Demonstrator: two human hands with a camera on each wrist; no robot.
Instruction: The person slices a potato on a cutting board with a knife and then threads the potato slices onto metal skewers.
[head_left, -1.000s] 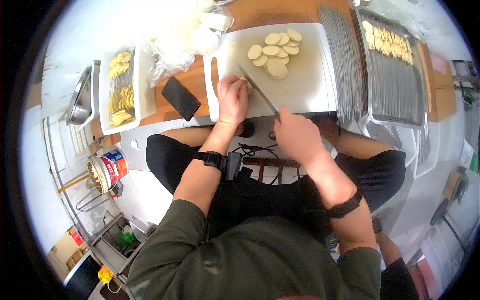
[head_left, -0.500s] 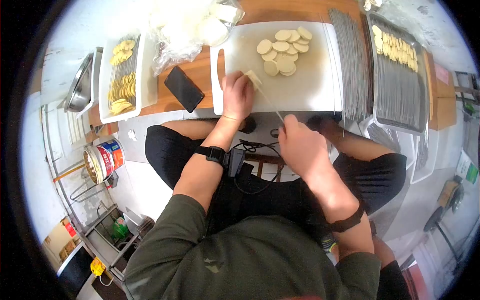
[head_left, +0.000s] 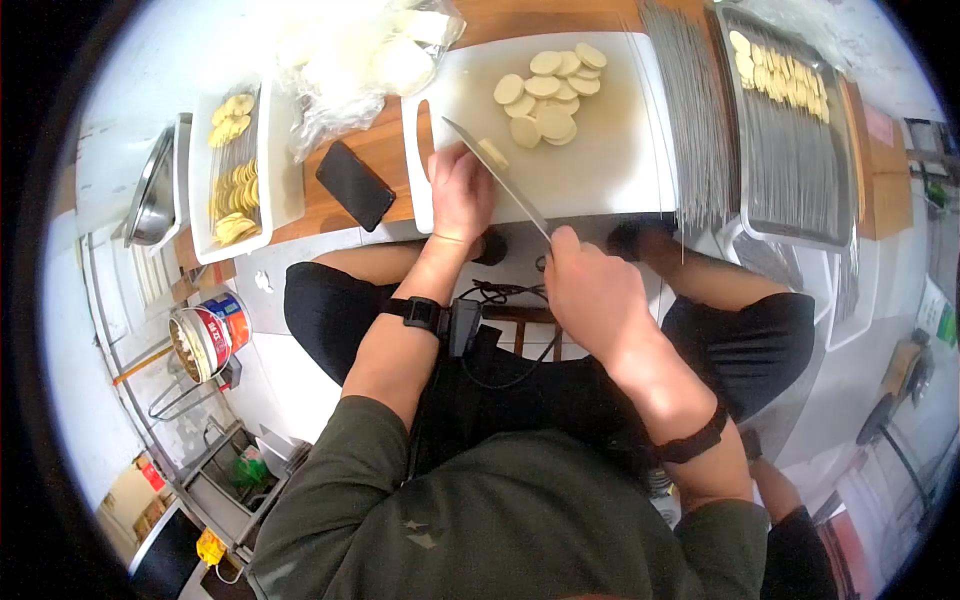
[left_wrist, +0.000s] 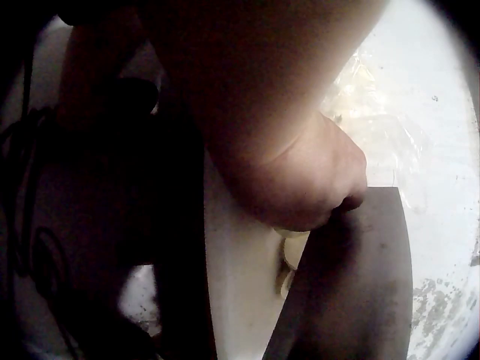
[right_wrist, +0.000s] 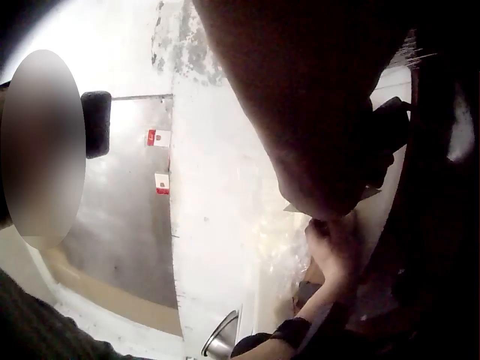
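Note:
My right hand [head_left: 600, 290] grips the handle of a broad-bladed kitchen knife [head_left: 520, 198], its blade slanting up and left across the front of the white cutting board [head_left: 610, 190]. The blade stands right beside the curled fingers of my left hand [head_left: 462, 195], which holds a pale yellow piece of food, mostly hidden under the fingers. A pale yellow slice [head_left: 493, 153] shows just beyond the blade. Farther back on the board lies a loose pile of round slices [head_left: 550, 95]. In the left wrist view the wide blade [left_wrist: 352, 277] stands close against my left knuckles [left_wrist: 330, 187].
A black phone [head_left: 355, 187] and clear plastic bags [head_left: 350, 80] lie left of the board. Beyond them stands a white tub [head_left: 285, 195] with skewered slices. Bare metal skewers [head_left: 690, 120] lie to the right, beside a metal tray [head_left: 795, 236] of skewers and slices.
The knife blade has tilted and shifted over the piece at my left fingers, its broad side showing again after appearing nearly edge-on. Both hands stay close to the same place on the board.

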